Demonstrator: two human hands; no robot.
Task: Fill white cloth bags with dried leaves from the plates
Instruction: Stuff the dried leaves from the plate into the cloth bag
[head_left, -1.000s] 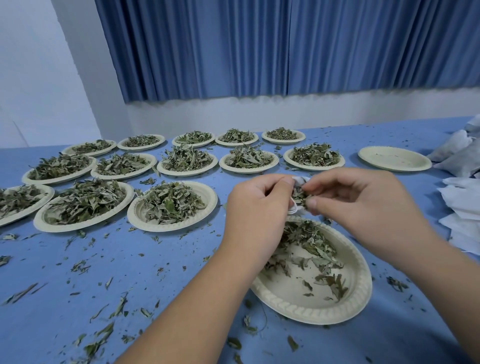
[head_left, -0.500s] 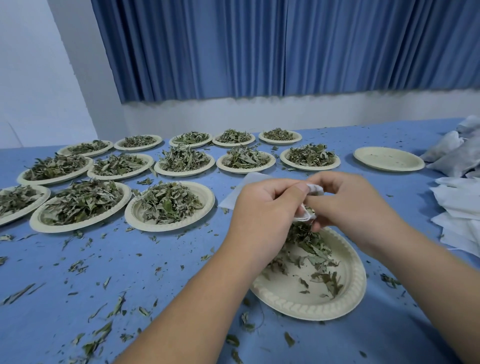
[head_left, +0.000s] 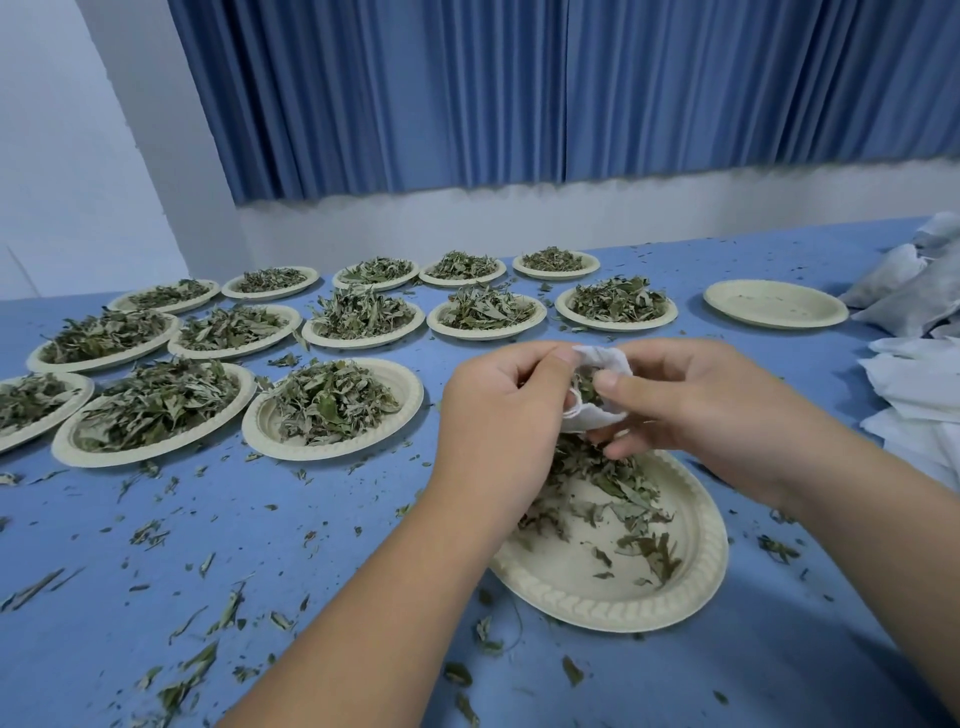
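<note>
A small white cloth bag (head_left: 602, 361) hangs over the near plate (head_left: 685, 582), its mouth held open between both hands. My left hand (head_left: 498, 415) pinches the bag's rim at the left. My right hand (head_left: 696, 410) grips the other side, thumb at the opening where dried leaves (head_left: 587, 387) show inside. The near plate holds a thin scatter of dried leaves (head_left: 613, 483), partly hidden by my hands. Most of the bag is hidden behind my fingers.
Several plates heaped with dried leaves (head_left: 332, 400) fill the left and far side of the blue table (head_left: 311, 545). An empty plate (head_left: 774, 304) sits far right. Filled bags (head_left: 909, 291) and flat white bags (head_left: 919, 395) lie at the right edge. Leaf bits litter the cloth.
Both hands have dropped a little closer to the near plate, and the bag's mouth now faces me with leaves showing inside. My right thumb has moved to the opening.
</note>
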